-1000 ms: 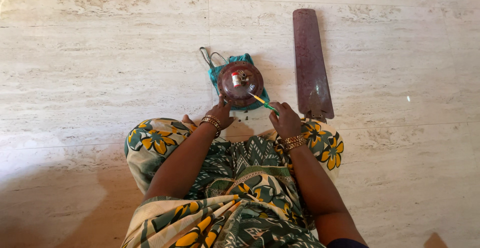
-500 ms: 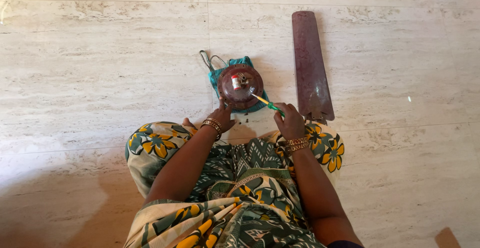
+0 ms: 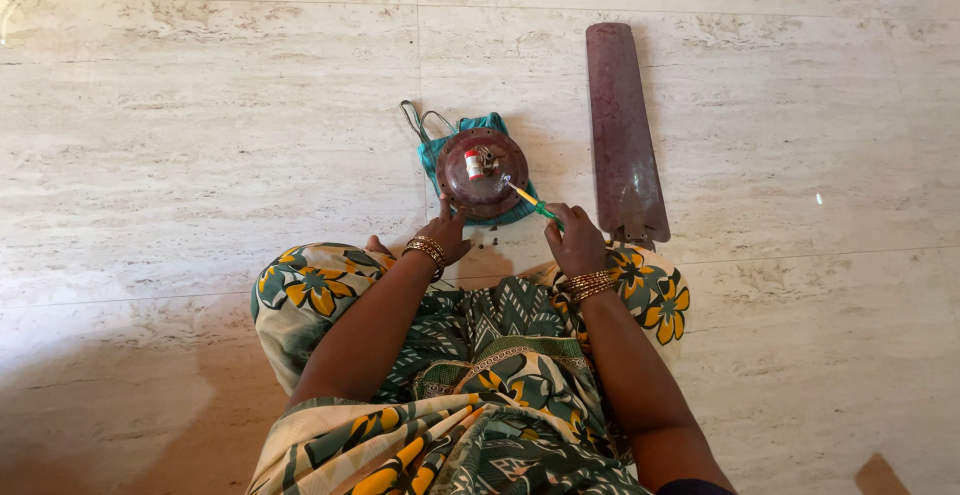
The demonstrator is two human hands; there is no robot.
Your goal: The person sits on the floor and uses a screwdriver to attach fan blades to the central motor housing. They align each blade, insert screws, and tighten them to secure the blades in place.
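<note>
From here I see 2 bare hands working low on the pale stone floor [image 3: 200, 135]. My right hand [image 3: 577, 242] is clamped around the green handle of a screwdriver [image 3: 531, 202], whose yellow shaft slants up and left so that its tip meets the near right edge of the round brown fan motor housing [image 3: 481, 171]. My left hand [image 3: 445, 232] rests with its fingers spread against the housing's near rim, gripping nothing. The housing sits on a teal cloth bag [image 3: 437, 143] directly ahead of my knees. A long maroon fan blade [image 3: 623, 130] lies flat just right of the housing, apart from it, its bracket end near my right knee.
</note>
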